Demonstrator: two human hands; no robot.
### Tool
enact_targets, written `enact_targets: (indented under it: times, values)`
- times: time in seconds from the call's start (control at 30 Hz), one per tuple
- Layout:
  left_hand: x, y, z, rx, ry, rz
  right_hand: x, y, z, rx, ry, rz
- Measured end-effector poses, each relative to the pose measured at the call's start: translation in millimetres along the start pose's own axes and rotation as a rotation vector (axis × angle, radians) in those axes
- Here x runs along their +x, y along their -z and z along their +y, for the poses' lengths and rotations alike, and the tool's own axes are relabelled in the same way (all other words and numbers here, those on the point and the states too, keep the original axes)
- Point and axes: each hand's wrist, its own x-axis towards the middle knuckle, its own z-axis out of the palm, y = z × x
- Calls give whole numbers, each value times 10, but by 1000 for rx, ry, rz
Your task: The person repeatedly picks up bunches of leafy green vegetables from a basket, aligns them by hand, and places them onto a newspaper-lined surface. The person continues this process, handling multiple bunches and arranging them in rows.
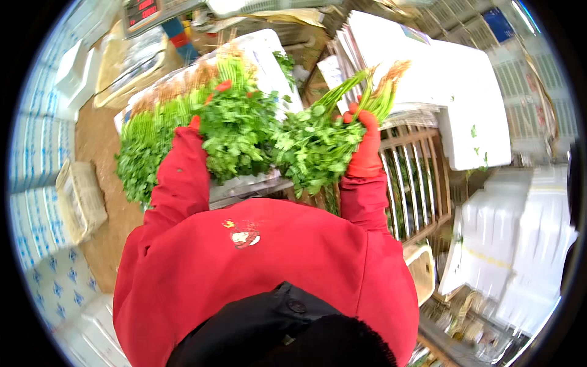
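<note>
Both my hands wear orange-red gloves under red sleeves. My left hand (pixel 195 122) is closed around the stems of a leafy bunch of coriander (pixel 238 131), its roots pointing away from me; leaves cover most of the hand. On the right, my right hand (pixel 368 144) grips a second bunch of coriander (pixel 318 147), its stems and brown roots angled up to the right. The two bunches' leaves touch in the middle. A row of more coriander (pixel 143 137) lies to the left on a white sheet (pixel 266 46).
A digital scale (pixel 143 15) stands at the far left. White foam boards (pixel 465 73) and a slatted brown crate (pixel 422 183) are on the right. Plastic baskets (pixel 79 202) sit on the floor at left. Stacked white foam boxes (pixel 501 238) are at far right.
</note>
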Motion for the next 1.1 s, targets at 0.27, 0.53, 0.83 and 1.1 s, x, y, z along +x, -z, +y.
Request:
enact_targets:
  times: [0.27,0.53,0.83,1.1]
  values:
    - [-4,-233,-181,168,-88,23,-274,1470,-1998,-237,-43,273]
    - [372,-390,-481,345,-88,50,-458,3210,-1909,-1643,749,861]
    - [158,-642,-677,645,-257,128,429,2893,-744,-2027,372,616]
    - [-347,-637,-777,775,-376,231,-787,2770,-2874,-1841,183,1124]
